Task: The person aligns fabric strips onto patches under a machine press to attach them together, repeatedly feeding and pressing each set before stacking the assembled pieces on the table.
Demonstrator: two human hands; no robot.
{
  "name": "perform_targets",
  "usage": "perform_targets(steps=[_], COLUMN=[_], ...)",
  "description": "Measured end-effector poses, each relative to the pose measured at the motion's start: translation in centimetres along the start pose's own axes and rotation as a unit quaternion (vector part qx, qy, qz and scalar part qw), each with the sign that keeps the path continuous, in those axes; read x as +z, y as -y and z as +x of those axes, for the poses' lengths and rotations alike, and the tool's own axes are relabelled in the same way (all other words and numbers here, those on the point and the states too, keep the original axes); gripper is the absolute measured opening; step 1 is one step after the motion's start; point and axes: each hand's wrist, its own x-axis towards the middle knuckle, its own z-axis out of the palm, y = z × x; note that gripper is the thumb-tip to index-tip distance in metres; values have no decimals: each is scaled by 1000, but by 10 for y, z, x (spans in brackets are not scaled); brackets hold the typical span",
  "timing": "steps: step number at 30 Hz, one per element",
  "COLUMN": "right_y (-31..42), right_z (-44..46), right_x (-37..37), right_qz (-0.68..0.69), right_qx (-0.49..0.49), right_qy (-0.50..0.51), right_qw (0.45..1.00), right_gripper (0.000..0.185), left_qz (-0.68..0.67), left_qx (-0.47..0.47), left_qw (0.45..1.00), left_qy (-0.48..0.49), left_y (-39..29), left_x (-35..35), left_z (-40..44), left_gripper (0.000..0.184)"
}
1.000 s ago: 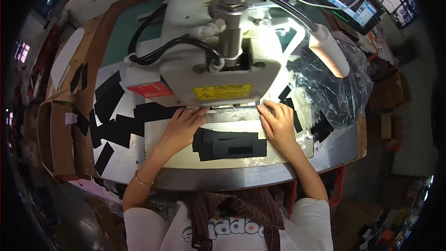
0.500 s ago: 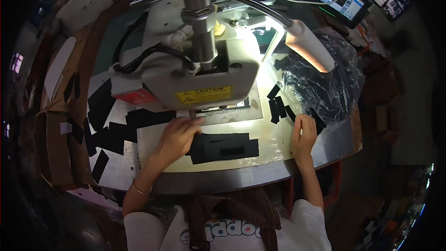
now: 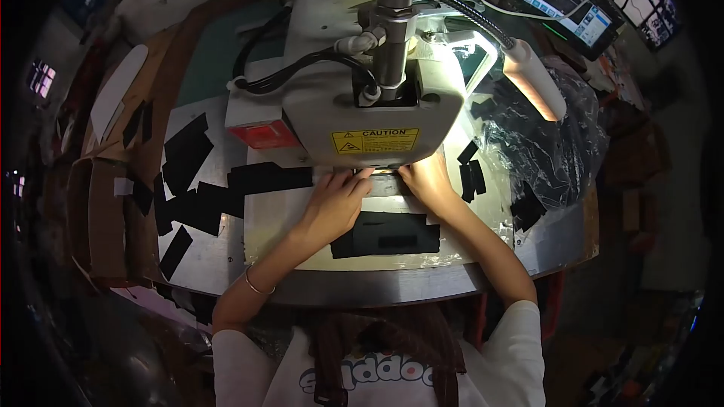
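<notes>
My left hand (image 3: 337, 201) rests at the front of the machine head (image 3: 369, 117), its fingers drawn together and their tips at a metal plate (image 3: 388, 185) under the head. What those fingertips press or hold is too small to make out. My right hand (image 3: 427, 183) reaches in from the other side, with most of its fingers hidden beneath the head. Between my wrists lies a stack of black pieces (image 3: 388, 234), a small rectangle on top. A long black piece (image 3: 271, 179) extends leftward from beside my left hand.
Loose black pieces (image 3: 188, 154) lie on the left of the table, beside a cardboard box (image 3: 105, 218). Small black strips (image 3: 473, 179) and a clear plastic bag (image 3: 554, 139) are at right. A lamp (image 3: 534, 89) and a screen (image 3: 573, 7) stand beyond.
My right hand has moved left from the strips to beneath the machine head. One black strip beside it is gone from there. My left hand has shifted slightly toward the plate. The view has shifted.
</notes>
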Motion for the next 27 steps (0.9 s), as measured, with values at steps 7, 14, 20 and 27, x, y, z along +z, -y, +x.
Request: perform_targets(steps=[7,14,20,27], right_y=[14,15,11,1], right_z=[-16,-47,-53,-52], right_x=[-17,-15,-26,-30], right_qz=[-123,-196,-161,-144], right_qx=[-102,-138,-157,-149], right_qy=[-93,3,1,2], right_qw=[983,971,974,978], right_gripper=[24,43,39,39], left_qz=[133,115,91,162], left_qx=[-1,-11,-11,2], left_qw=[991,993,996,985], left_qy=[19,-5,12,59], left_y=[-15,-17,-14,-23], left_x=[4,9,11,16], left_z=[6,10,11,17], left_gripper=[42,56,59,63])
